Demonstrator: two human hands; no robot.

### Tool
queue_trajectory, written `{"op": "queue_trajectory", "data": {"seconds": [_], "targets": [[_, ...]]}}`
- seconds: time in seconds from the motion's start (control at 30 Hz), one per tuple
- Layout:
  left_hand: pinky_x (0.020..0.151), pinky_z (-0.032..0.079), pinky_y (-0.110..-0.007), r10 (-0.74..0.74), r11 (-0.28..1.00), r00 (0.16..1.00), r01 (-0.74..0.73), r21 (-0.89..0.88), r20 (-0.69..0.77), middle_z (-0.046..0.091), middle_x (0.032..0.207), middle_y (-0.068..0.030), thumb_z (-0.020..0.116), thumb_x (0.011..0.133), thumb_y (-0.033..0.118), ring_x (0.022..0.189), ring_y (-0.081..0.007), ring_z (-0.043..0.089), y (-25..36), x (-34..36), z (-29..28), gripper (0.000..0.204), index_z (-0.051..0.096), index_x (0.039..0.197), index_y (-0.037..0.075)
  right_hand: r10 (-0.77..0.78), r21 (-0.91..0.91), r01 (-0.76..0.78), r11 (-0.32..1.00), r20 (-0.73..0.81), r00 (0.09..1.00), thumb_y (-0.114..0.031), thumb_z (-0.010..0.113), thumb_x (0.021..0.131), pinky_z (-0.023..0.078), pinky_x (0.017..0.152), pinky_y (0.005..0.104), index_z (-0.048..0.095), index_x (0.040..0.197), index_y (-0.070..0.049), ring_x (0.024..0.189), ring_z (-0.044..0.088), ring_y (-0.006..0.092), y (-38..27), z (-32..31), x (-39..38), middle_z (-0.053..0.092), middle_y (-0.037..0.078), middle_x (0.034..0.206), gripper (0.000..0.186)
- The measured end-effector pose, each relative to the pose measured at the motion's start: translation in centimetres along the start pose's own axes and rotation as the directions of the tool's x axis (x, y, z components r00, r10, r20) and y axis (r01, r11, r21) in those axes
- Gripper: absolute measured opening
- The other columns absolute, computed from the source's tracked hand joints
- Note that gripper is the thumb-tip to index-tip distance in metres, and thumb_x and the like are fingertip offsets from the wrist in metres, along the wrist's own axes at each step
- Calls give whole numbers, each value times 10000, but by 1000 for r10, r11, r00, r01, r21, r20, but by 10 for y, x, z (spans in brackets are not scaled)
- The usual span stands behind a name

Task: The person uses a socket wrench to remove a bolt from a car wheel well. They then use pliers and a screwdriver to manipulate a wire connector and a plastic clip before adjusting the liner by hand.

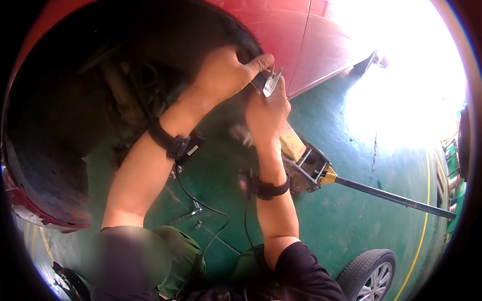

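Note:
My right hand (267, 111) is raised at the rear edge of the red car's wheel arch. Its fingers are closed around a small flat silvery metal tool (271, 85) with thin pointed prongs and fine marks. Just left of it, my left hand (221, 72) is at the dark inner lip of the arch. Its thumb reaches across toward the prongs, nearly meeting the right hand. The other left fingers curl in and are mostly hidden, so what they grip does not show. Above both hands runs the red body panel (281, 30).
Below my right hand stands a floor jack (306, 163) with a yellow block and a long handle (396, 196) stretching right. A detached wheel (369, 276) lies at the lower right. Metal tools (191, 213) lie on the green floor (346, 226). Cables hang from my wristbands.

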State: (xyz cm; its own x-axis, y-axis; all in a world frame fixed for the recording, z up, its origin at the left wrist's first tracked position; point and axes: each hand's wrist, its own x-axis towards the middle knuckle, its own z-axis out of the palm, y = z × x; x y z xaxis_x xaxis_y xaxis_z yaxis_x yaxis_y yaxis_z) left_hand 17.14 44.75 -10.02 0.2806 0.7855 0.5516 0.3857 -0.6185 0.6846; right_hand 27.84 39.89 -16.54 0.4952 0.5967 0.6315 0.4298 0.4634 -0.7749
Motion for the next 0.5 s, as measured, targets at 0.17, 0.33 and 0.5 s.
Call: {"op": "queue_trajectory", "data": {"seconds": [0.17, 0.33, 0.5], "targets": [[746, 550, -407, 78, 908, 995, -95, 407, 57, 733, 838, -180, 721, 909, 520, 823, -360, 711, -10, 17, 0, 511, 732, 959, 11, 145, 10, -147, 989, 83, 986, -147, 583, 872, 549, 761, 396, 698, 1188, -29, 780, 730, 325, -2, -10, 4, 726, 227, 839, 356], [782, 562, -428, 112, 880, 974, -189, 435, 196, 731, 850, -183, 704, 924, 440, 854, -379, 708, -20, 28, -9, 462, 693, 1080, 5, 42, 70, -43, 997, 22, 999, -31, 590, 838, 515, 582, 360, 697, 1147, 15, 537, 660, 234, 17, -3, 5, 624, 180, 612, 330], [807, 559, -465, 24, 834, 978, -134, 535, 207, 722, 897, -233, 707, 877, 384, 901, -427, 696, -22, -7, -49, 458, 670, 1077, -26, -106, 81, 91, 993, 210, 972, -39, 603, 814, 523, 612, 425, 660, 1136, 32, 705, 676, 455, 25, 43, -29, 610, 292, 701, 335]]}}
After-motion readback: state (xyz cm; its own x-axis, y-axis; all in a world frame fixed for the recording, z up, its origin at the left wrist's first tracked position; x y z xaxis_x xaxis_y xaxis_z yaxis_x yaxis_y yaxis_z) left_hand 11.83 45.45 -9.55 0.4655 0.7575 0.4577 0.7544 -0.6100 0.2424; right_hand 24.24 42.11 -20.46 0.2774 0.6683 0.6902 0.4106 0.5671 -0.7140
